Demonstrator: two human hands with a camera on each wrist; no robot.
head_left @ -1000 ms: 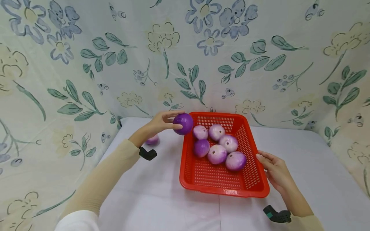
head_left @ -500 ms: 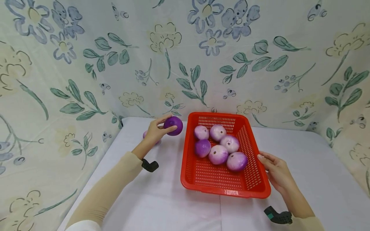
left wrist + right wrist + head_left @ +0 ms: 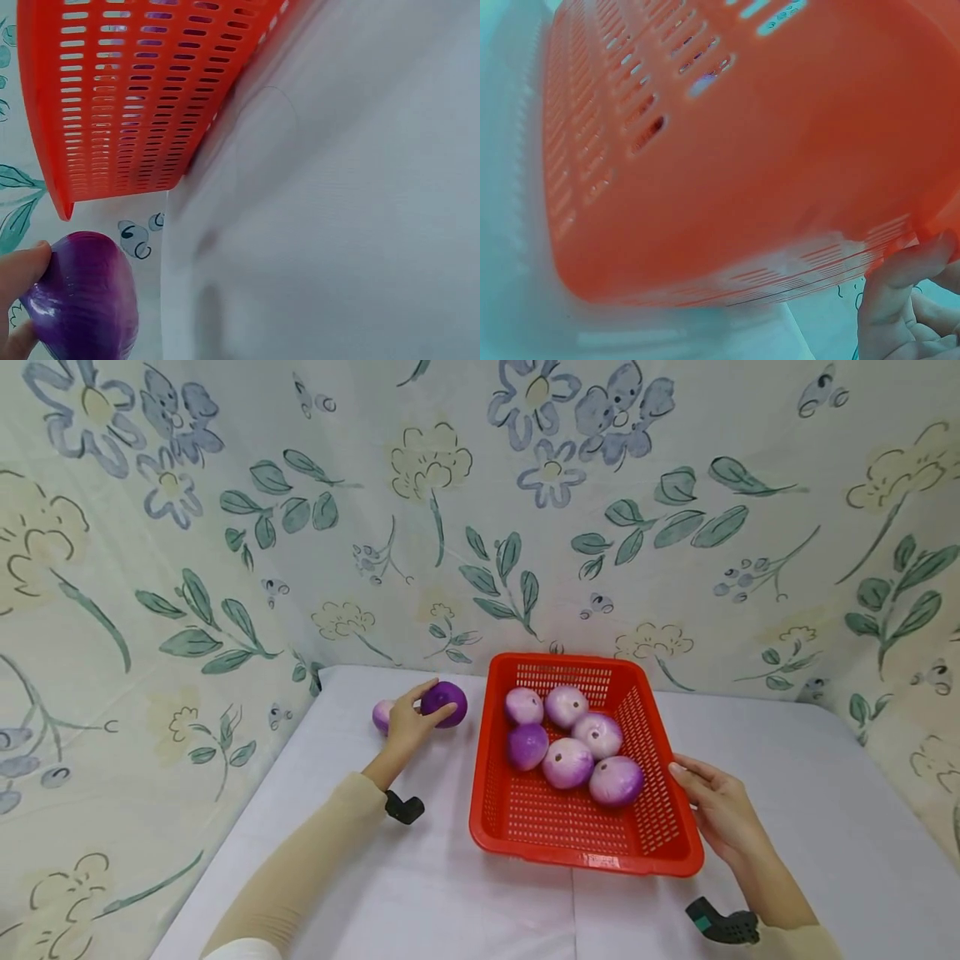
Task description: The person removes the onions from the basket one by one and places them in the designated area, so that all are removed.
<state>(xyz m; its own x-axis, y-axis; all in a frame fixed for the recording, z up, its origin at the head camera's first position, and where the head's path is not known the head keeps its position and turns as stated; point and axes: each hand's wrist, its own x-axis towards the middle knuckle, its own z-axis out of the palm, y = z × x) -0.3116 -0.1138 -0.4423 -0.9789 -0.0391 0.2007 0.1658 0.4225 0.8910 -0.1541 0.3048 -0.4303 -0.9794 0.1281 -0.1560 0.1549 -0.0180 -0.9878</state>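
A white table (image 3: 450,893) stands against flowered fabric walls (image 3: 225,527). On it sits a red slotted basket (image 3: 570,847) holding six purple onions (image 3: 567,762). The right hand (image 3: 718,810) rests against the basket's right rim, fingers loosely extended. The left hand (image 3: 408,720) grips a dark purple onion (image 3: 446,700) low at the table, just left of the basket. A paler onion (image 3: 382,715) lies behind that hand.
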